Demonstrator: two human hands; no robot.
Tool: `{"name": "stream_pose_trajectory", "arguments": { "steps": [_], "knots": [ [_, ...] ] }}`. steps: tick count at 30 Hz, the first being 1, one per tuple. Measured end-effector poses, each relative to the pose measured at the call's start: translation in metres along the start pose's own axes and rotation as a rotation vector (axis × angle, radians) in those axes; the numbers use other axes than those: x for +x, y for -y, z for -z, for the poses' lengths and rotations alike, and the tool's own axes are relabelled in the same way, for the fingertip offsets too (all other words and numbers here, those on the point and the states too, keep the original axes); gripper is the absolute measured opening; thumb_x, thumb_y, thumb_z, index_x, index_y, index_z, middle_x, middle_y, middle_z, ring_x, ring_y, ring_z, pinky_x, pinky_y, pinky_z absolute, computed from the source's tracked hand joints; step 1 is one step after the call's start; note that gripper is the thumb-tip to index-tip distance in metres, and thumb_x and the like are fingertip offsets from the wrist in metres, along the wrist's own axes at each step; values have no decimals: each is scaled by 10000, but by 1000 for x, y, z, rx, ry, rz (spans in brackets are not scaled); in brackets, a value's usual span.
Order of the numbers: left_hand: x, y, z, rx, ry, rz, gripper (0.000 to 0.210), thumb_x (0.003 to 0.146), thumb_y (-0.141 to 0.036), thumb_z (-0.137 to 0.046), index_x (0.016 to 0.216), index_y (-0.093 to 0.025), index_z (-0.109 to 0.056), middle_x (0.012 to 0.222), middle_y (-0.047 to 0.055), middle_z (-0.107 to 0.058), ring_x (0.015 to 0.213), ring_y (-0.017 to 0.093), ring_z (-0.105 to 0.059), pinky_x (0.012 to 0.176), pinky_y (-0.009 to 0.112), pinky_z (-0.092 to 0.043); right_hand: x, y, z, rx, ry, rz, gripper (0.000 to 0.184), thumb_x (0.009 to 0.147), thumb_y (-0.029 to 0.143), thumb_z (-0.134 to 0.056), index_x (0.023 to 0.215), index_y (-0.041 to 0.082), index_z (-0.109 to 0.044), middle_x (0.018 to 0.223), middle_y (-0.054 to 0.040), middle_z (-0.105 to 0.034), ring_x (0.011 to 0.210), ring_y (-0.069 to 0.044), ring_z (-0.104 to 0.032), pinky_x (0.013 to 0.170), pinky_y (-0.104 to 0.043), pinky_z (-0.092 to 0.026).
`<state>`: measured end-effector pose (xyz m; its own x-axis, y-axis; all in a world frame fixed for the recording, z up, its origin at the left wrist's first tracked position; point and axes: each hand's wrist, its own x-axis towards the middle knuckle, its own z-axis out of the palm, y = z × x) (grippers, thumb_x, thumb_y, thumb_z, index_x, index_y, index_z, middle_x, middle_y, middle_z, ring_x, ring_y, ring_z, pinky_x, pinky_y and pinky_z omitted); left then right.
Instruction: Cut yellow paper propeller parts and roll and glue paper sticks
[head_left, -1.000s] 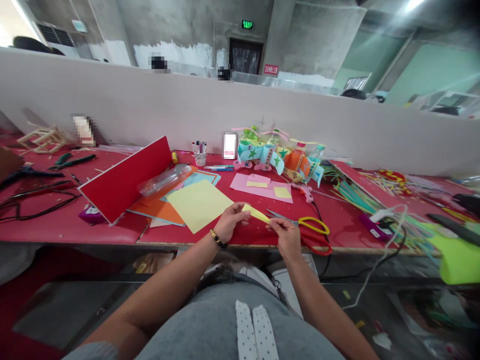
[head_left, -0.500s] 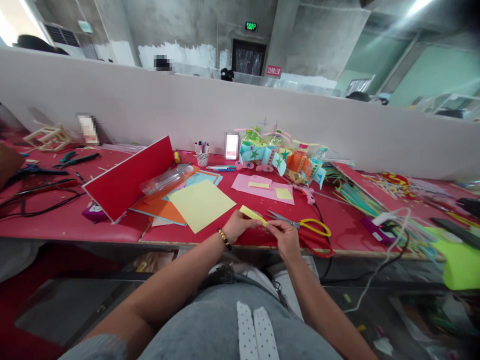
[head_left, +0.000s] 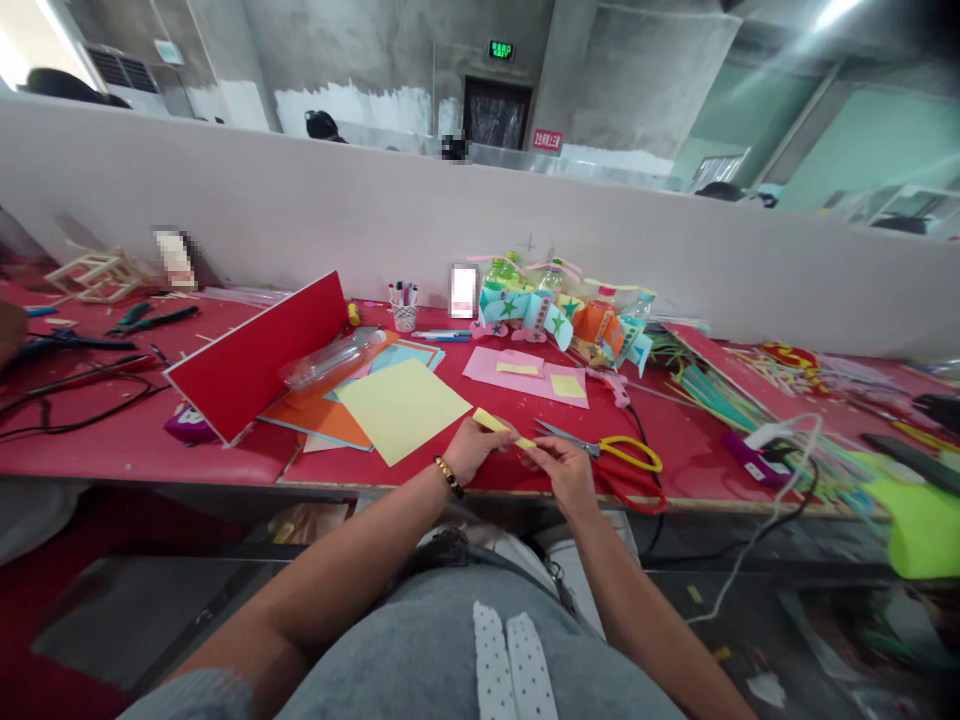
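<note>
A narrow strip of yellow paper (head_left: pixel 491 421) is stretched between my two hands, just above the front edge of the red table. My left hand (head_left: pixel 474 450) pinches it along its left part. At its right end, the fingers of my right hand (head_left: pixel 564 472) are closed on the same strip. Scissors (head_left: pixel 630 453) with yellow and red handles lie just right of my right hand. To the left is a square sheet of yellow paper (head_left: pixel 405 410). Behind my hands lies pink paper (head_left: pixel 480 365) with small yellow pieces on it.
Several decorated bottles (head_left: pixel 555 310) stand at the back, beside a phone (head_left: pixel 463 292) and a pen cup (head_left: pixel 405 316). A pink glue gun (head_left: pixel 616 388) lies right of the pink paper. A red board (head_left: pixel 262 360) leans at left, near a clear bottle (head_left: pixel 334 362).
My left hand has shifted slightly left, and its thumb and fingers have moved along the strip. My right hand has also moved slightly left; both keep hold of the paper.
</note>
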<state>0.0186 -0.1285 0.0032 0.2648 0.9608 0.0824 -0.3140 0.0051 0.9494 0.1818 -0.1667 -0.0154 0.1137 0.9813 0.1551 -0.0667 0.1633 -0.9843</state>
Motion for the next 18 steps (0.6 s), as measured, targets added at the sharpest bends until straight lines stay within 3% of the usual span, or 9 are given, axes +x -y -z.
{"name": "stream_pose_trajectory", "arguments": {
  "steps": [18],
  "knots": [
    [-1, 0, 1, -14, -70, 53, 329, 549, -381, -799, 608, -94, -649, 532, 14, -601, 498, 94, -493, 535, 228, -375, -4, 4, 0, -105, 20, 22, 234, 735, 398, -676, 722, 165, -665, 620, -23, -673, 517, -149, -634, 506, -237, -517]
  ]
}}
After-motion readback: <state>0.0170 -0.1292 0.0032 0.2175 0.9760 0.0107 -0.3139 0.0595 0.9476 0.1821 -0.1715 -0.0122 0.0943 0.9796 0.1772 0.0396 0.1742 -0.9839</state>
